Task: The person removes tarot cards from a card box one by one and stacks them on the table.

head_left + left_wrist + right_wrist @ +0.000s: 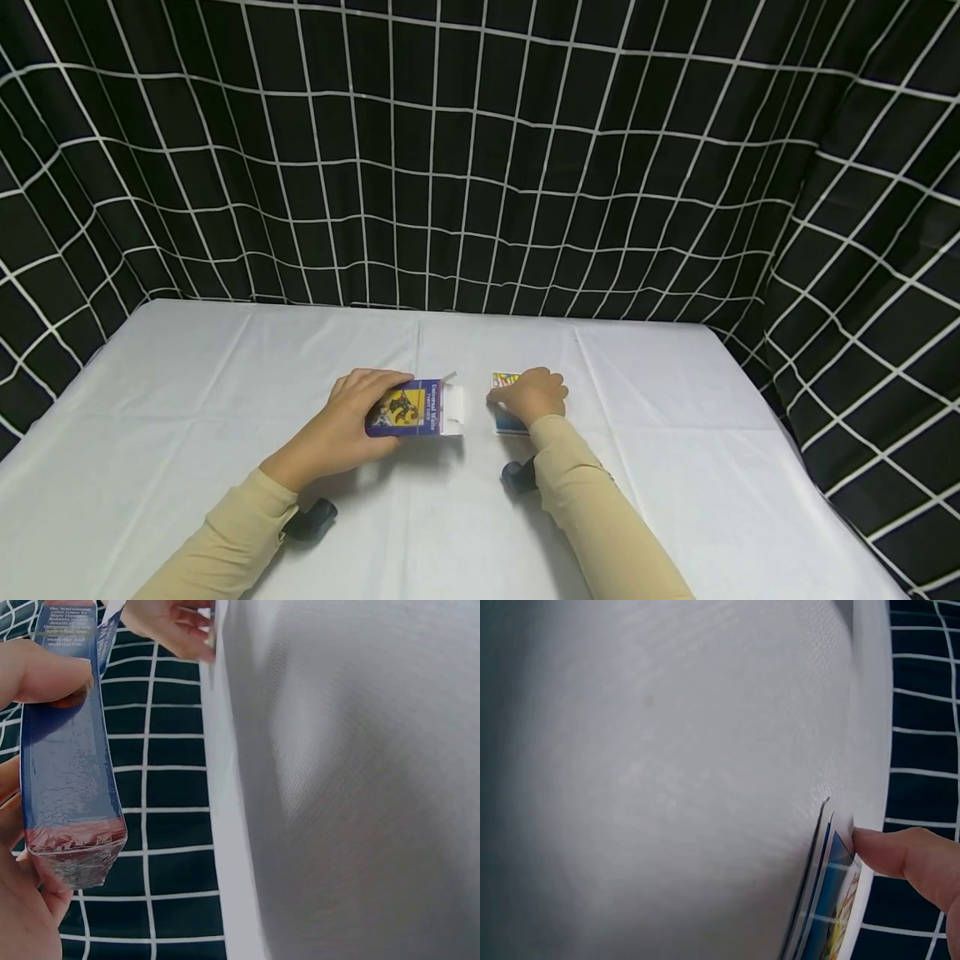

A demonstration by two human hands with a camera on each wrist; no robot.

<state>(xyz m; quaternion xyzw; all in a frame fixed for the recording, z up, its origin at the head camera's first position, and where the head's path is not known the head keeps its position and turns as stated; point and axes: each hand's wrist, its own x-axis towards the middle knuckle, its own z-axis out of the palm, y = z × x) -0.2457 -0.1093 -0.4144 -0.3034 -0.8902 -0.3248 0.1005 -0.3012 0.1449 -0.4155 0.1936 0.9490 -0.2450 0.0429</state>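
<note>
My left hand (347, 429) grips a purple-blue tarot card box (408, 410), holding it close above the cloth. Its printed front faces up, and the white end flap (453, 410) stands open toward the right. In the left wrist view, the thumb (56, 671) presses along the narrow side of the box, near wrinkled clear wrap at the lower end. To the right of the box, my right hand (534, 395) pinches a thin stack of cards (510, 423) at the table. The right wrist view has the thumb (904, 855) against the stack's edge; the other fingers are hidden there.
A white cloth (225, 392) with fold creases covers the table. Black curtains with a white grid (465, 167) hang behind and on both sides. Dark devices are worn at both wrists, including the left wrist device (311, 520).
</note>
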